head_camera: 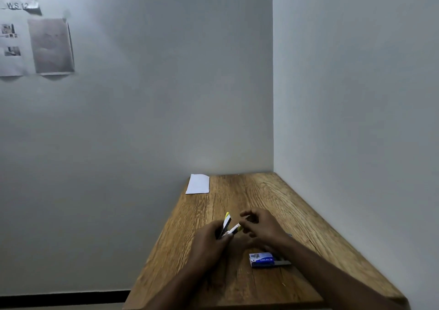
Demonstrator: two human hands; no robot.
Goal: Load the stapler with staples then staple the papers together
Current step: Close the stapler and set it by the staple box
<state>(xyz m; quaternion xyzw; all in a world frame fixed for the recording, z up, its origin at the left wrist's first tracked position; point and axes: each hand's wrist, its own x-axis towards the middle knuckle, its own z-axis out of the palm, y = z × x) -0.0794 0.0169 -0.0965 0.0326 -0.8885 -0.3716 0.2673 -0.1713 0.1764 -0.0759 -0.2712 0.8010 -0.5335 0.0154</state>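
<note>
My left hand [209, 238] grips a small yellow and black stapler [228, 226] above the middle of the wooden table [297, 214]; its top arm is swung up and open. My right hand [259, 226] is at the stapler's front end, fingers curled, pinching near its tip; whether staples are between the fingers is too small to tell. A blue staple box [262, 260] lies on the table near my right forearm, its tray slid partly out to the right. White papers [198, 184] lie at the table's far left corner.
The table stands in a corner, with walls behind and on the right. Its left edge drops to the floor. Printed sheets [51, 46] are taped to the wall at the upper left.
</note>
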